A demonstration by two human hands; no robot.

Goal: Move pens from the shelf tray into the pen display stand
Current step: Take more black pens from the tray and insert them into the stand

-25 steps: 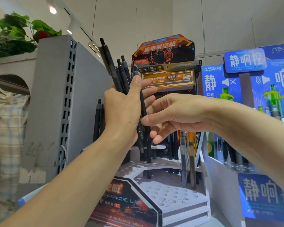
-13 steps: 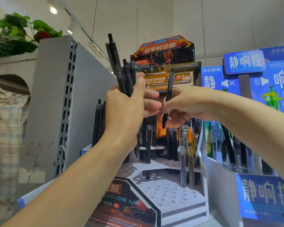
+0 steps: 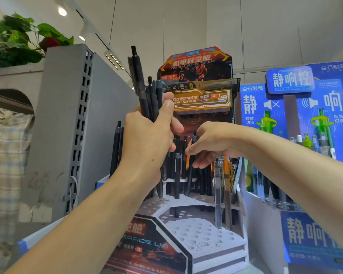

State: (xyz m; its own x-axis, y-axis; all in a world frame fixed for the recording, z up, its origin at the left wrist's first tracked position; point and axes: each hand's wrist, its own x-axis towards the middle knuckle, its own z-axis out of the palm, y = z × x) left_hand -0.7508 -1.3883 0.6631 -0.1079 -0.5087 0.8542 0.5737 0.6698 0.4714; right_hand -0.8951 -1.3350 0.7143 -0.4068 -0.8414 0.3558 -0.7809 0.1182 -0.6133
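My left hand grips a bundle of several black pens, held upright in front of the pen display stand. Their tops stick up above my thumb. My right hand pinches a single black pen near its top and holds it slightly tilted over the stand's upper tier, its tip down among several black pens standing there in holes. The lower white tier shows many bare holes.
A grey perforated shelf upright stands on the left with black pens beside it. A blue pen display sits on the right. Two clear pens stand at the stand's right side. A plant sits up left.
My right hand took one pen out of the bundle and has lowered it from chest height down into the stand's upper tier. My left hand stayed nearly still with the bundle.
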